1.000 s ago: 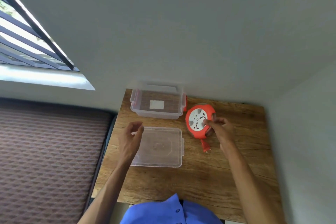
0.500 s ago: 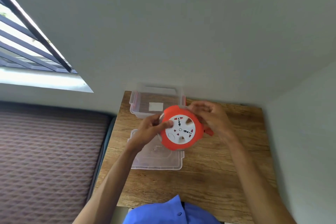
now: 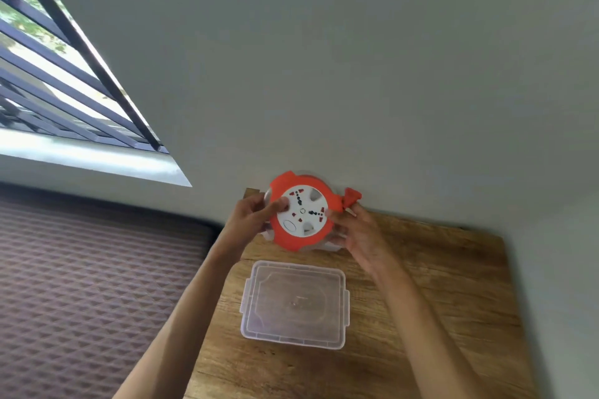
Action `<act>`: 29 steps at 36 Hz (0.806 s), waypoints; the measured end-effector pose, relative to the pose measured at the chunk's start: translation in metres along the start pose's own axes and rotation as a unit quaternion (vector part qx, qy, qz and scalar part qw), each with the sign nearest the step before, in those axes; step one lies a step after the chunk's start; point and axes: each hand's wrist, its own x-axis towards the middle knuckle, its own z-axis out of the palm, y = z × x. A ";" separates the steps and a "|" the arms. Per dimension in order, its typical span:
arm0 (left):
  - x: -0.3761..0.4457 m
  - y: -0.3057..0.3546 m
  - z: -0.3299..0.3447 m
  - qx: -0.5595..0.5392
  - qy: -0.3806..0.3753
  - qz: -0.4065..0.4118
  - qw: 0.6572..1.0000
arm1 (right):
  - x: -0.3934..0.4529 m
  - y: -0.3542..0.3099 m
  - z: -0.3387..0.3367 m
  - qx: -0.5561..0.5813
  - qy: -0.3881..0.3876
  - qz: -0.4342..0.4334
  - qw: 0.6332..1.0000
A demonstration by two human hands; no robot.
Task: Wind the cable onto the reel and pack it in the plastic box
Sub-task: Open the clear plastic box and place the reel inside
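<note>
Two bare hands hold up a round orange reel (image 3: 301,212) with a white middle full of plug holes. The left hand (image 3: 256,215) grips the left edge, with its thumb pressed on the white face and its fingers curled behind. The right hand (image 3: 355,232) pinches the right edge, thumb in front and fingers behind. An orange plug (image 3: 350,197) sticks out at the upper right of the reel, just above the right hand (the wound cable itself is hard to see from here). The reel is up in the air over the far end of the wooden table (image 3: 437,285), close to the grey wall (image 3: 324,58). Bits of the clear plastic box (image 3: 332,247) peek out under and behind the reel. Its flat clear lid (image 3: 295,303) lies on the table nearer the person, apart from the reel. A window with dark bars (image 3: 64,74) is on the left, above a brown patterned mattress (image 3: 81,285).
</note>
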 end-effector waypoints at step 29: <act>0.012 -0.103 -0.009 0.090 0.236 -0.085 0.964 | 0.081 0.059 0.009 -0.285 0.270 -0.025 0.919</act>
